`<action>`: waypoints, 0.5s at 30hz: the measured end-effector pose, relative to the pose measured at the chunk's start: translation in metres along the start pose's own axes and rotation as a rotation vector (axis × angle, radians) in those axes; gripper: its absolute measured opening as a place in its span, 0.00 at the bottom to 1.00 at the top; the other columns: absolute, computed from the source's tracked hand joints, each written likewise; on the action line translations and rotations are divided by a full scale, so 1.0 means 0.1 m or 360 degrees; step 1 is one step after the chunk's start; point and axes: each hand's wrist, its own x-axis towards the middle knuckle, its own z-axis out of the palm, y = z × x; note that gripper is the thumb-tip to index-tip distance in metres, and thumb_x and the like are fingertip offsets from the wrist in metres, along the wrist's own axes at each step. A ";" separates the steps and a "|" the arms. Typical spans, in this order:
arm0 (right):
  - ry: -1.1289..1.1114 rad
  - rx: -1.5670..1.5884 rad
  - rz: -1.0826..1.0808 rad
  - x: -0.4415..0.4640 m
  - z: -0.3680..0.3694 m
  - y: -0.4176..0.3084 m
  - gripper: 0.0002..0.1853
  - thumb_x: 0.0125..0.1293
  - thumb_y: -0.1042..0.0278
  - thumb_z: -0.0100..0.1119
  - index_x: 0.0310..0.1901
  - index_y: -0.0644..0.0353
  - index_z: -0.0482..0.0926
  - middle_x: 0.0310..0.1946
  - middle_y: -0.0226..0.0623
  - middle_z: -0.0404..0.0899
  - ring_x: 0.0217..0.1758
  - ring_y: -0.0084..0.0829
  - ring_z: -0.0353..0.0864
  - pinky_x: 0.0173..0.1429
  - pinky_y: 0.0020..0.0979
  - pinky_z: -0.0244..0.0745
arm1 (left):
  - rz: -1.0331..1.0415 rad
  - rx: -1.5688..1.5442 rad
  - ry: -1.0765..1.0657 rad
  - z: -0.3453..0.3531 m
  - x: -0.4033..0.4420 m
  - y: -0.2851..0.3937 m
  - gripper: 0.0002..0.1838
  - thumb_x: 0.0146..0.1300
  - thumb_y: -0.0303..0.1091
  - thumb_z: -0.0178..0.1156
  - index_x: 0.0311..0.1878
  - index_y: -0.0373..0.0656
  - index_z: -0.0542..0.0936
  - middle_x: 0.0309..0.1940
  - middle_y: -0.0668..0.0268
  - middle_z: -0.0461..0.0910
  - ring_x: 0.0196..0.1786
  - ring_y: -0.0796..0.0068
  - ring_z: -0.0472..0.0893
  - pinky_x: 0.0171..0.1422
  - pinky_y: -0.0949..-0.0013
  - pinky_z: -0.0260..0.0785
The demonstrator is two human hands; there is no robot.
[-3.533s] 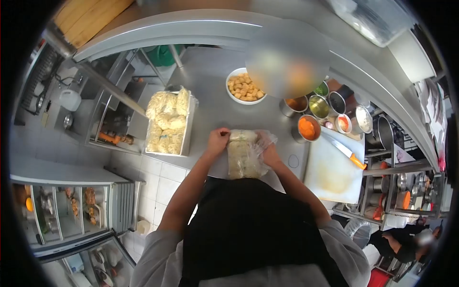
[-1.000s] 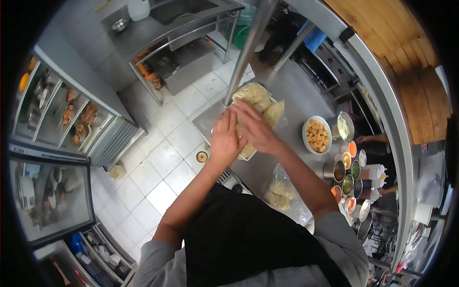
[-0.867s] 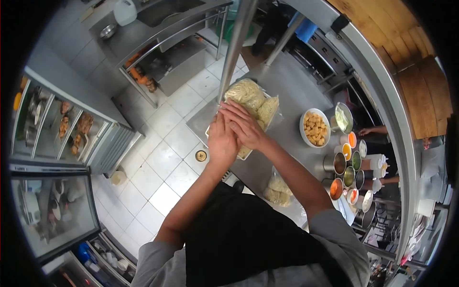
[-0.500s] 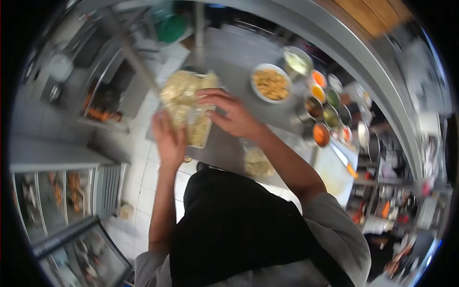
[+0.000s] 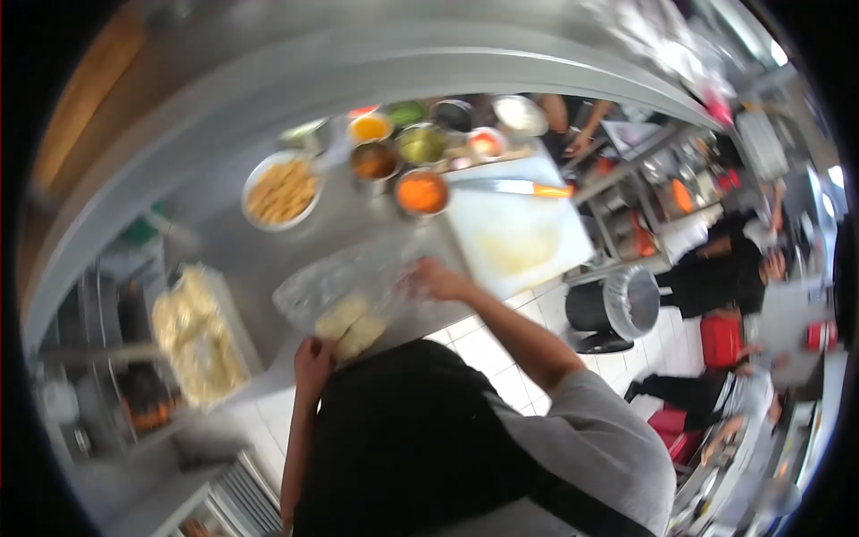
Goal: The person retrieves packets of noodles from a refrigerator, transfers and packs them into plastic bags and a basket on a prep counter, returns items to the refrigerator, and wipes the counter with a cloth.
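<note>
A clear plastic bag [image 5: 335,282] lies on the steel counter in front of my body, with pale noodle portions [image 5: 352,325] in its lower part. My left hand [image 5: 313,365] is closed on the bag's lower left edge, beside the noodles. At the bag's right side, my right hand [image 5: 431,279] pinches the plastic, its fingertips blurred. To the left, a white tray [image 5: 234,327] holds bagged noodles [image 5: 195,336]; neither hand touches it.
A bowl of golden cubes [image 5: 283,191] stands behind the bag. Several sauce containers, one orange [image 5: 421,192], line the back. On the right are a white cutting board [image 5: 523,228], a knife [image 5: 510,187] and a lined bin [image 5: 631,302]. Other people are at far right.
Both hands have left the noodle tray and moved to the plastic bag, closing on its edges. The view has turned to the right, showing the bin and more people.
</note>
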 end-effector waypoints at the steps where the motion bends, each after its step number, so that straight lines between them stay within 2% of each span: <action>1: 0.0002 0.0606 0.0600 0.31 -0.01 -0.23 0.13 0.61 0.62 0.67 0.44 0.58 0.87 0.47 0.40 0.87 0.53 0.46 0.85 0.60 0.44 0.78 | -0.0019 0.0014 -0.0037 0.01 0.07 -0.20 0.19 0.68 0.42 0.68 0.47 0.32 0.79 0.33 0.57 0.83 0.36 0.71 0.81 0.39 0.64 0.73; 2: 0.0171 0.0354 0.0303 0.42 0.31 -0.03 0.18 0.61 0.58 0.68 0.50 0.58 0.86 0.51 0.41 0.86 0.54 0.45 0.85 0.61 0.45 0.78 | -0.0052 0.0035 -0.0069 0.05 0.14 -0.36 0.22 0.67 0.41 0.69 0.53 0.32 0.77 0.37 0.56 0.83 0.38 0.69 0.82 0.42 0.63 0.74; 3: 0.0263 0.0872 0.0272 0.59 0.40 -0.05 0.21 0.63 0.62 0.69 0.57 0.56 0.84 0.53 0.44 0.85 0.57 0.42 0.84 0.64 0.44 0.77 | -0.0026 -0.0034 -0.0116 0.10 0.09 -0.19 0.26 0.65 0.40 0.70 0.57 0.32 0.74 0.39 0.55 0.83 0.40 0.68 0.82 0.44 0.62 0.74; 4: 0.0139 0.0336 0.0242 0.79 0.37 -0.15 0.25 0.61 0.61 0.71 0.60 0.56 0.82 0.52 0.45 0.85 0.58 0.45 0.83 0.65 0.45 0.76 | -0.0013 -0.0105 -0.0151 0.10 -0.06 0.09 0.30 0.63 0.39 0.72 0.62 0.33 0.71 0.42 0.55 0.82 0.41 0.67 0.82 0.46 0.62 0.74; 5: -0.0134 0.0371 0.0339 1.05 0.37 -0.23 0.25 0.60 0.60 0.72 0.59 0.56 0.82 0.54 0.44 0.84 0.60 0.45 0.81 0.68 0.46 0.74 | -0.0014 -0.0174 -0.0174 0.09 -0.16 0.22 0.35 0.62 0.38 0.73 0.66 0.34 0.68 0.44 0.54 0.82 0.42 0.66 0.82 0.48 0.61 0.75; 6: -0.0412 0.0419 0.0434 1.25 0.43 -0.28 0.25 0.59 0.60 0.72 0.58 0.57 0.82 0.56 0.44 0.83 0.63 0.46 0.79 0.70 0.47 0.72 | 0.0204 -0.0043 -0.0126 0.10 -0.09 0.02 0.38 0.60 0.37 0.74 0.68 0.34 0.65 0.45 0.54 0.82 0.44 0.66 0.83 0.49 0.61 0.75; 9: -0.0530 0.0556 0.0053 1.29 0.89 0.08 0.28 0.56 0.58 0.74 0.59 0.56 0.80 0.60 0.44 0.80 0.65 0.48 0.77 0.71 0.48 0.70 | 0.0691 0.0195 0.0134 0.26 0.42 -1.08 0.46 0.54 0.35 0.79 0.72 0.36 0.62 0.45 0.55 0.83 0.46 0.65 0.84 0.52 0.62 0.77; 12: -0.0471 0.0035 -0.0026 1.16 0.91 -0.17 0.36 0.53 0.57 0.74 0.65 0.55 0.76 0.66 0.44 0.76 0.71 0.48 0.73 0.74 0.48 0.67 | 0.0248 -0.0176 0.0103 0.20 0.20 -0.87 0.43 0.54 0.35 0.79 0.70 0.37 0.67 0.41 0.56 0.85 0.45 0.66 0.85 0.53 0.62 0.78; 14: -0.0629 0.0685 0.0378 1.03 0.44 -0.48 0.42 0.53 0.54 0.73 0.71 0.53 0.71 0.72 0.45 0.69 0.77 0.49 0.65 0.80 0.46 0.61 | 0.0212 -0.0255 0.0240 0.30 0.14 -0.72 0.38 0.53 0.34 0.79 0.66 0.37 0.72 0.38 0.57 0.86 0.42 0.67 0.85 0.52 0.63 0.78; 15: -0.0705 0.0732 0.0362 1.06 0.19 -0.65 0.45 0.52 0.51 0.75 0.72 0.52 0.70 0.71 0.46 0.69 0.77 0.50 0.65 0.80 0.46 0.60 | 0.0167 -0.0299 0.0350 0.30 0.10 -0.62 0.36 0.53 0.33 0.78 0.64 0.37 0.74 0.37 0.57 0.86 0.41 0.67 0.86 0.52 0.64 0.78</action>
